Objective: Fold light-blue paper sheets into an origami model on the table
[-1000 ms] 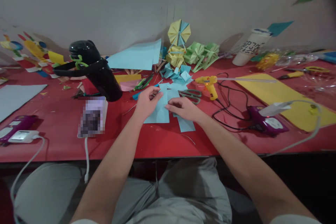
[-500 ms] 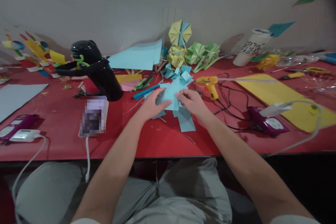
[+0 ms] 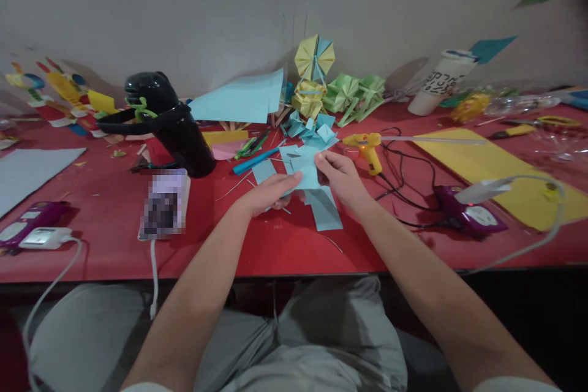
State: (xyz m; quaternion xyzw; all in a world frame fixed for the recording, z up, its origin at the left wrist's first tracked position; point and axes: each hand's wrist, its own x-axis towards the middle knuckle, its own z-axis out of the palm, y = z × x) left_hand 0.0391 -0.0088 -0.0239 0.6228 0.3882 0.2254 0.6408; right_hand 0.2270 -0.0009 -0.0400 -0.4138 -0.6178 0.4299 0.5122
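Between my two hands is a piece of light blue paper point(image 3: 307, 173), held just above the table. My left hand point(image 3: 272, 191) pinches its lower left part, thumb on top and fingers underneath. At the upper right edge, the thumb and fingertips of my right hand point(image 3: 337, 173) are closed on the same paper. Below and around it lie more blue paper pieces point(image 3: 327, 211) and thin offcuts. Just beyond my hands sit small folded blue paper shapes point(image 3: 325, 133). A yellow glue gun point(image 3: 366, 150) lies right of my right hand.
A black bottle point(image 3: 184, 135) and a phone point(image 3: 164, 203) are on the left. Folded yellow and green paper ornaments point(image 3: 316, 60) stand by the wall. On the right are a cabled purple power socket point(image 3: 473, 213), yellow sheets point(image 3: 500, 171) and a white cup point(image 3: 441, 82).
The blue paper has been turned and tilted flatter. My left hand has moved down and rolled over, its fingers now under the paper; my right hand has shifted slightly up.
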